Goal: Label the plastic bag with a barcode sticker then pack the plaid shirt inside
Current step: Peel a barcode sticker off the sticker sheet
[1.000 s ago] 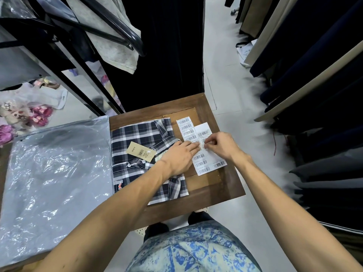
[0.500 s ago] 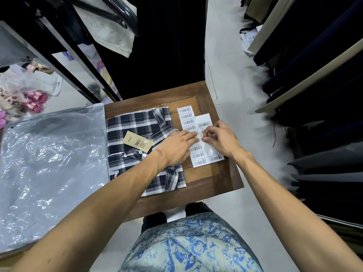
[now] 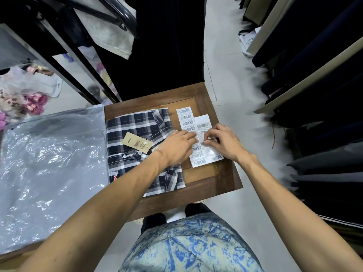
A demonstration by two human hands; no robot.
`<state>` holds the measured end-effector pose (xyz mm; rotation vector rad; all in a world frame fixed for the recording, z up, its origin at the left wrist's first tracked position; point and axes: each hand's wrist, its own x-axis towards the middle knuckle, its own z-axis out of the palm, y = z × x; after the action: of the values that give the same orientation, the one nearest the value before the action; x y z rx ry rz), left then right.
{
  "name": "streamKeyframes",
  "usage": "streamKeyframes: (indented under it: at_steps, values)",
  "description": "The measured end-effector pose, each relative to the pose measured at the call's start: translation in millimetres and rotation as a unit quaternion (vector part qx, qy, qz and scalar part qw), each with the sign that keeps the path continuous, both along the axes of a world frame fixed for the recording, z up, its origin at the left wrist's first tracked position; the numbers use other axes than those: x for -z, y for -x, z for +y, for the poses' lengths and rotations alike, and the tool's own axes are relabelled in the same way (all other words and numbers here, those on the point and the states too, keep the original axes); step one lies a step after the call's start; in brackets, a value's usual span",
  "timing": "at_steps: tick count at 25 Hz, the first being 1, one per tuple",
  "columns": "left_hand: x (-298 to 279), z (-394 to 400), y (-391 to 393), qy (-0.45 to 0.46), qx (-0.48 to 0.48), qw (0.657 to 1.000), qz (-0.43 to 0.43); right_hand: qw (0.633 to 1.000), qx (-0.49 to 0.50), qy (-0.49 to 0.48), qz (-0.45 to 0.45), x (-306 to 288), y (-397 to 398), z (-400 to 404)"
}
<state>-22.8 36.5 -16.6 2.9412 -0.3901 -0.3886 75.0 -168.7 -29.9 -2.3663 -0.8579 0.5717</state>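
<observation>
The barcode sticker sheet is pinned flat by the left hand so a sticker can be pinched free by the right hand. The plaid shirt lies left of the sheet; the plastic bag lies beyond it.

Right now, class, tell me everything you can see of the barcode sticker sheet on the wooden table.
The barcode sticker sheet is white, glossy paper, printed with small black barcode labels in columns. It lies flat on the wooden table, just right of the folded plaid shirt. One narrow strip reaches farther up than the wider part. The left hand presses on its middle, while the right hand pinches at a label there with its fingers. Some labels are hidden beneath the hands.
</observation>
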Motion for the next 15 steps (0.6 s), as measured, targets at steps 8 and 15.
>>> streamKeyframes:
  at_steps: [8, 15]
  values:
    - [-1, -7, 0, 0.062, -0.072, 0.995, -0.022, 0.999, -0.002, -0.025, 0.022, -11, 1, -4]
    - [-11, -10, -11, 0.394, -0.376, 0.838, 0.048, 0.984, 0.085, -0.101, 0.121, -22, -1, 6]
